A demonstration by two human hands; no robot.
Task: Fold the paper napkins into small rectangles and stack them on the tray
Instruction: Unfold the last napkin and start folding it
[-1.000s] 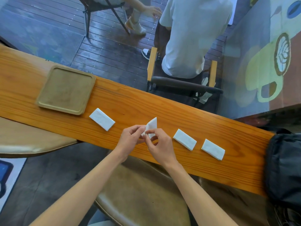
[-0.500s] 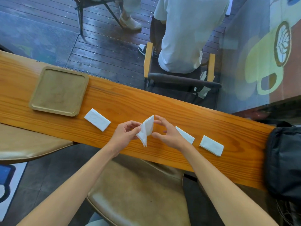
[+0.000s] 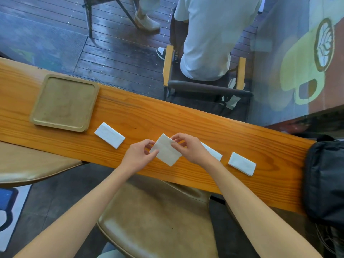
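At the left of the frame a square wooden tray (image 3: 64, 102) lies flat on the long wooden counter (image 3: 186, 125), with nothing on it. Just right of the tray's lower corner rests a folded napkin (image 3: 109, 135), a small white rectangle set at a slant. In the middle of the frame the left hand (image 3: 136, 156) pinches the left edge of a partly opened napkin (image 3: 165, 152) between thumb and fingers, and the right hand (image 3: 188, 147) grips its right side, thumb on top. This napkin is held at the counter's near half, showing a crease across it. Right of the right hand, a second folded napkin (image 3: 213, 152) lies partly hidden behind the wrist, and a third folded napkin (image 3: 242, 163) lies further right. A black bag (image 3: 325, 181) sits at the counter's right end.
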